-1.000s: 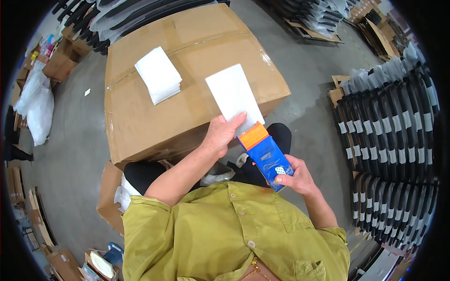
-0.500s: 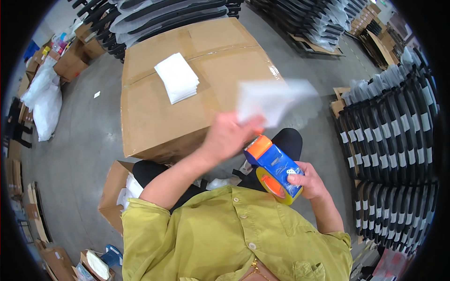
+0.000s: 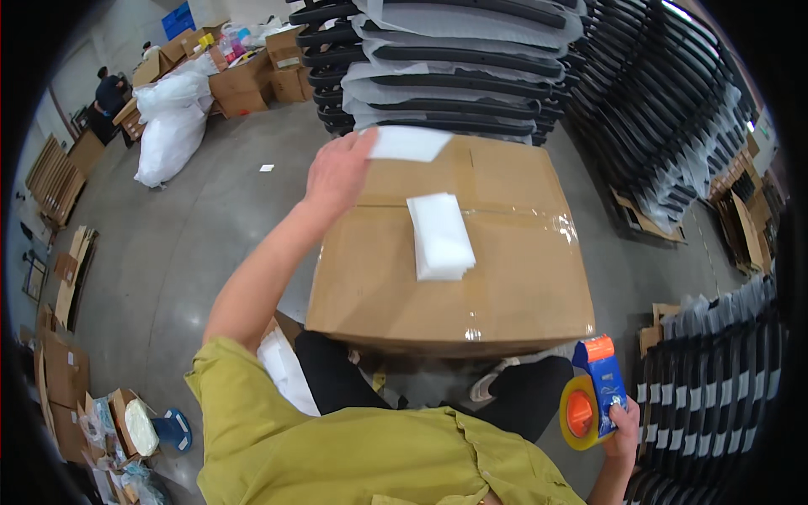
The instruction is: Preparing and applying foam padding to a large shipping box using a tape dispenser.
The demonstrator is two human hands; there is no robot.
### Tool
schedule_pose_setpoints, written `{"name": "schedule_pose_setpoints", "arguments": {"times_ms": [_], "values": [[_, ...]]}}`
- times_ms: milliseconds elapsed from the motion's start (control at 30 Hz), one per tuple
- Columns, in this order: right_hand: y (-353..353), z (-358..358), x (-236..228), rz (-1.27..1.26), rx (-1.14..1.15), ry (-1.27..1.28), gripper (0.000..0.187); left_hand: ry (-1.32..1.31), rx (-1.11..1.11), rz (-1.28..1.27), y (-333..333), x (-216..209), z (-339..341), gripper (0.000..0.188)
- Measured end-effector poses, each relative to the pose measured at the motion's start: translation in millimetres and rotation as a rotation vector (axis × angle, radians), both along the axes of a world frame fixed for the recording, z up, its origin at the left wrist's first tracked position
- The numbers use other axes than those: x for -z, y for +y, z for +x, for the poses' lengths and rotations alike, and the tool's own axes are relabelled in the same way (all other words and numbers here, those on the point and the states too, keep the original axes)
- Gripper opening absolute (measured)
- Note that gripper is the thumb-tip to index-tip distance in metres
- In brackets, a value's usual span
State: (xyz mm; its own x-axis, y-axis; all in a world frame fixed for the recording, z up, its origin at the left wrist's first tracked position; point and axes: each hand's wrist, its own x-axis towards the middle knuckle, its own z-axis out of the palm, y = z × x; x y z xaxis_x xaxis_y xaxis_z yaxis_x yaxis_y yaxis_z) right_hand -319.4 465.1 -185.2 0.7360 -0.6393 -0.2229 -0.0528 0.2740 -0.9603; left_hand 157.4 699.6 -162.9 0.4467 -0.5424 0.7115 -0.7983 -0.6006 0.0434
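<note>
The left grip [image 3: 339, 172] pinches a white sheet [image 3: 411, 144] over the far-left part of the carton [image 3: 526, 269], whose middle carries a white stack [image 3: 442, 240]. The right grip [image 3: 623, 425] clasps a tape dispenser [image 3: 603, 379] beyond the carton's near-right corner.

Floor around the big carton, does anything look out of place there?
Yes, one thing: a small white scrap lies alone on the grey floor, left of the carton. It looks dropped, perhaps, being well apart from the white stack.
</note>
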Motion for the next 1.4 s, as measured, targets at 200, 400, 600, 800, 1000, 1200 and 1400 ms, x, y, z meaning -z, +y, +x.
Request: {"name": "schedule_pose_setpoints", "arguments": {"times_ms": [200, 400, 600, 800, 1000, 1200, 1400], "values": [[-15.0, 42.3, 0.1, -0.028, 0.077, 0.062, 0.05, 0.086, -0.3, 0.108, -28.0, 82.6, 144.2, 0.039], [-29.4, 40.1, 8.3, 0.054, 0.13, 0.15, 0.025, 0.411, -0.4, 0.241, -62.5, 135.2, 212.5, 0.044], [-28.7, 73.3, 4.0, 0.07, 0.06, 0.224, 0.042, 0.986, -0.412, -0.019, -64.6, 153.2, 238.2, 0.057], [-24.3, 94.7, -0.7, 0.046, 0.019, 0.244, 0.046, 0.906, -0.392, -0.062, -45.7, 158.6, 248.3, 0.07], [-18.8, 94.7, -1.0, 0.003, 0.01, 0.293, 0.049, 0.923, -0.367, -0.298, -44.2, 177.7, 254.4, 0.097], [-15.6, 98.2, -1.9, -0.004, -0.02, 0.291, 0.048, 0.819, -0.355, -0.541, -31.2, 172.7, 230.7, 0.101], [-19.9, 99.1, 5.3, -0.015, -0.071, 0.256, 0.046, 0.724, -0.345, -0.477, 0.7, 157.4, 179.1, 0.095]]}}
